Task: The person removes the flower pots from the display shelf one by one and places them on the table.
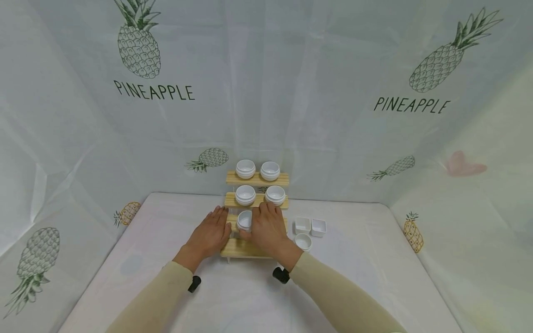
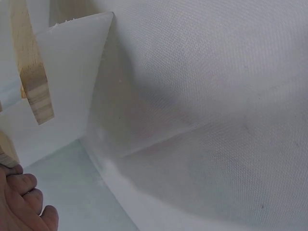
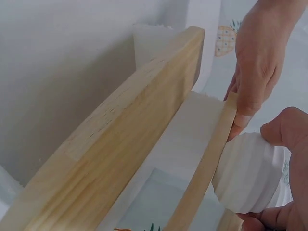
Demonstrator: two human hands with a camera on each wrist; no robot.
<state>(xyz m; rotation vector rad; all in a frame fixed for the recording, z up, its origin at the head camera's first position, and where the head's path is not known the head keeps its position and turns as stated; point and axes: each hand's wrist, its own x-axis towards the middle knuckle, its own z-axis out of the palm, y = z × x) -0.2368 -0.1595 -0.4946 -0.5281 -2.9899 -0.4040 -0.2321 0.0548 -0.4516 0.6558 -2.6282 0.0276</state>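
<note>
A tiered wooden stand (image 1: pixel 241 248) with several shelves stands mid-table in the head view. My right hand (image 1: pixel 268 231) holds a small white bowl (image 3: pixel 245 175) on the second-lowest shelf, thumb and fingers on its opposite sides in the right wrist view. Part of this bowl is covered by the hand in the head view. My left hand (image 1: pixel 211 233) pinches the left end of that shelf's wooden board (image 3: pixel 207 168), thumb near the front edge. White bowls (image 1: pixel 245 195) sit in pairs on the two upper shelves.
Right of the stand lie two square white dishes (image 1: pixel 302 225) and a round white bowl (image 1: pixel 303 241). Behind the stand hangs a pale curtain (image 1: pixel 291 115) printed with pineapples. The white tablecloth (image 1: pixel 354 268) extends to both sides.
</note>
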